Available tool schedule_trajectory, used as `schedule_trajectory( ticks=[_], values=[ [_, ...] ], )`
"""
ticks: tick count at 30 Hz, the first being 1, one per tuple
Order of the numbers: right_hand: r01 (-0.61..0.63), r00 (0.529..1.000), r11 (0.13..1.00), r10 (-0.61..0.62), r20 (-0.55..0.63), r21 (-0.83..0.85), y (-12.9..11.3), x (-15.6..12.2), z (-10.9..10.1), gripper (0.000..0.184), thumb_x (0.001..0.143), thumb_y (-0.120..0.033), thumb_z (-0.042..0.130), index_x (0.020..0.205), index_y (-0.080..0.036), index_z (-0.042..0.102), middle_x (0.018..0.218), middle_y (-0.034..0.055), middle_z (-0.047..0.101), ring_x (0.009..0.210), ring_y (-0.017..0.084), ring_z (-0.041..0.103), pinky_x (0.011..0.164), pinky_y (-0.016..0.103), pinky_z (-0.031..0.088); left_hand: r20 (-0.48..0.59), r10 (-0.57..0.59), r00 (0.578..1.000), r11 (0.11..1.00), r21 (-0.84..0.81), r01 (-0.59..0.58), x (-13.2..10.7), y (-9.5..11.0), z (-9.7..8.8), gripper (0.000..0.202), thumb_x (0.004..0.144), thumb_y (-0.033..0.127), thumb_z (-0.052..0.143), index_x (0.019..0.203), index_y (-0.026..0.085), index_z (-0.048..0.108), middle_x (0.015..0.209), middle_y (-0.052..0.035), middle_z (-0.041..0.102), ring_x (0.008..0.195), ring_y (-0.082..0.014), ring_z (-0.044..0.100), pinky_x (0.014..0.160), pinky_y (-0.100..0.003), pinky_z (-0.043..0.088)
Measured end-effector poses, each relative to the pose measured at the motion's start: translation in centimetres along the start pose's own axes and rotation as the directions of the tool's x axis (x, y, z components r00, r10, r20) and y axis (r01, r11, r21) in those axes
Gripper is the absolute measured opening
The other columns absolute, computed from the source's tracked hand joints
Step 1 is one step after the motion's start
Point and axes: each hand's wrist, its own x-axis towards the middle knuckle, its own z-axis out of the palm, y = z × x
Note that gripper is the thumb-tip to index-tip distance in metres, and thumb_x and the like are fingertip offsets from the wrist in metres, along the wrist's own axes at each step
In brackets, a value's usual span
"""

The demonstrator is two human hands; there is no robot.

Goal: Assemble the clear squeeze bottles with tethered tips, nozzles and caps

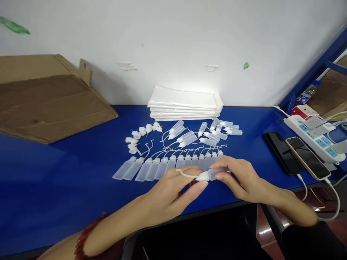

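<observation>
A small translucent squeeze bottle [213,174] lies sideways between my two hands, above the front part of the blue table. The fingers of my right hand [242,180] are closed around its body. My left hand [177,191] pinches its white cap [204,176] between thumb and fingers; a thin curved white tube [187,174] runs leftward from that cap. Just behind the hands stretches a row of similar capped bottles [154,168] with tubes, partly hidden by my hands. Loose white caps [132,141] form a curve at the left. More capped bottles [187,138] lie scattered farther back.
Flat white packets [185,101] are stacked against the wall. A brown cardboard box [48,101] occupies the table's [54,187] left end. At right lie a black phone [283,153], a second phone [309,159] and a power strip [320,139] with cables.
</observation>
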Motion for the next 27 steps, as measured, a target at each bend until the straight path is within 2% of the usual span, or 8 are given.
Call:
schedule_trajectory(
  ticks=[4,8,12,16,19,21,24,27],
  values=[
    [0.153,0.987,0.978,-0.157,-0.017,-0.142,0.4,-0.2,0.3,0.025,0.105,-0.029,0.037,0.103,-0.012,0.056,0.073,0.0036,0.061,0.062,0.013,0.056,0.055,0.023,0.045,0.076,-0.166,0.983,0.969,-0.174,0.177,0.2,0.9,-0.5,0.038,0.102,0.024,0.035,0.072,0.017,0.056,0.063,0.0039,0.055,0.053,-0.0076,0.052,0.052,-0.020,0.042],
    [0.061,0.996,0.998,-0.059,0.067,-0.028,0.6,-0.2,0.4,0.030,0.106,-0.031,0.032,0.101,-0.014,0.056,0.080,0.0048,0.065,0.066,0.012,0.059,0.058,0.023,0.046,0.096,-0.132,0.987,0.984,-0.104,0.142,0.1,0.9,-0.4,0.037,0.103,0.024,0.037,0.071,0.017,0.054,0.058,0.0055,0.047,0.049,-0.0072,0.044,0.047,-0.020,0.036],
    [-0.228,0.964,0.967,0.208,0.165,0.114,0.6,0.3,0.2,0.034,0.105,-0.035,0.032,0.087,-0.017,0.055,0.071,-0.0011,0.057,0.061,0.010,0.053,0.059,0.022,0.043,-0.020,0.104,0.994,0.975,0.197,-0.098,0.0,0.1,0.6,0.031,0.101,0.017,0.041,0.071,0.017,0.049,0.061,0.0035,0.049,0.052,-0.0095,0.045,0.050,-0.023,0.039],
    [-0.336,0.932,0.930,0.306,0.193,0.148,0.8,0.5,0.2,0.036,0.104,-0.037,0.034,0.080,-0.018,0.054,0.065,-0.0032,0.051,0.057,0.010,0.048,0.057,0.022,0.040,-0.072,0.414,0.907,0.711,0.648,-0.273,-0.1,-1.0,1.4,0.013,0.095,0.011,0.050,0.083,0.015,0.055,0.061,0.0007,0.055,0.052,-0.0141,0.046,0.049,-0.029,0.037],
    [-0.235,0.967,0.963,0.219,0.127,0.130,0.9,0.2,0.3,0.031,0.104,-0.034,0.035,0.088,-0.017,0.056,0.075,0.0009,0.060,0.065,0.012,0.055,0.063,0.023,0.044,-0.078,0.330,0.941,0.830,0.498,-0.250,0.0,-1.1,0.9,0.014,0.097,0.016,0.048,0.086,0.015,0.056,0.065,-0.0001,0.057,0.055,-0.0140,0.049,0.050,-0.027,0.039],
    [-0.139,0.988,0.984,0.130,0.084,0.112,1.0,0.0,0.5,0.029,0.104,-0.032,0.036,0.094,-0.016,0.057,0.081,0.0034,0.064,0.070,0.013,0.059,0.066,0.024,0.047,-0.038,0.151,0.988,0.960,0.245,-0.137,0.1,-0.7,0.4,0.022,0.100,0.018,0.041,0.086,0.017,0.057,0.067,0.0009,0.057,0.056,-0.0125,0.051,0.052,-0.025,0.042],
    [-0.030,0.999,0.997,0.026,0.042,0.076,1.2,-0.3,0.6,0.028,0.105,-0.032,0.035,0.100,-0.015,0.057,0.085,0.0054,0.066,0.075,0.013,0.061,0.069,0.024,0.049,0.075,-0.040,0.996,0.999,0.029,0.038,0.3,-0.1,0.0,0.030,0.103,0.019,0.035,0.084,0.018,0.059,0.061,0.0041,0.051,0.051,-0.0098,0.047,0.049,-0.022,0.040],
    [-0.023,0.999,0.997,0.020,0.046,0.069,1.2,-0.2,0.6,0.030,0.105,-0.032,0.033,0.100,-0.015,0.057,0.084,0.0054,0.065,0.075,0.013,0.061,0.069,0.024,0.049,-0.007,0.050,0.999,0.994,0.097,-0.049,0.4,-0.1,0.4,0.025,0.101,0.016,0.039,0.085,0.017,0.058,0.061,0.0031,0.053,0.053,-0.0112,0.049,0.051,-0.024,0.041]
  ],
)
